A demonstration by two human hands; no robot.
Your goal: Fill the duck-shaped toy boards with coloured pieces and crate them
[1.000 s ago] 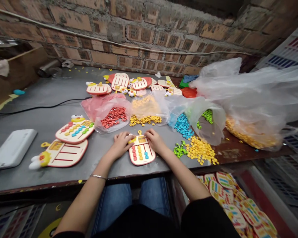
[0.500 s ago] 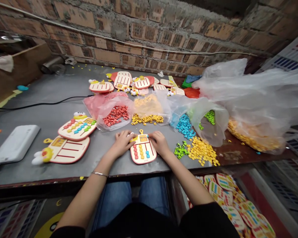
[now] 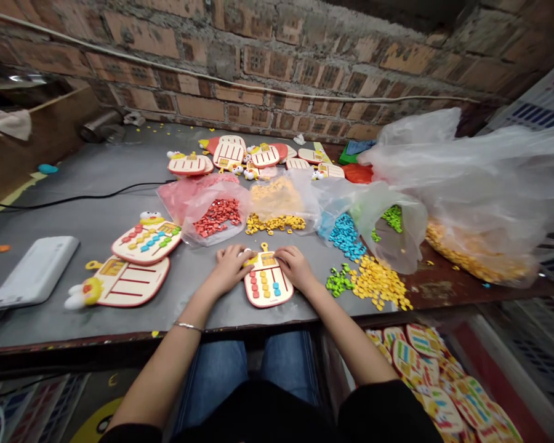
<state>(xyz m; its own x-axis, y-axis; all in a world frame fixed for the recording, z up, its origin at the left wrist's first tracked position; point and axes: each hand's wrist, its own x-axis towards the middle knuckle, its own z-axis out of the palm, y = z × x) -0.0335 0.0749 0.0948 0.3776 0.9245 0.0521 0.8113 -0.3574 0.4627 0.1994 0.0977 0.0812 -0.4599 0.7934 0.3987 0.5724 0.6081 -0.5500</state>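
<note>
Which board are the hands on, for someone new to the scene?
On the grey table, near its front edge before the bead bags, a board lies between the left hand and right hand. Only this board is touched, and its beads form red, yellow and blue columns.

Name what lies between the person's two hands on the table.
In the head view, a small bead board lies between the left hand and right hand, both touching its top.

Top corners of the toy board point(image 3: 268, 286) are covered by left hand point(image 3: 228, 267) and right hand point(image 3: 295, 267); cannot resolve whether they pinch it or only rest on it. Print at its top end is too small to read. Big plastic bag point(image 3: 480, 172) is cut by the right edge, its contents hazy through the film. Board pile point(image 3: 443, 381) below the table point(image 3: 96, 227) is cut by the bottom edge.
</note>
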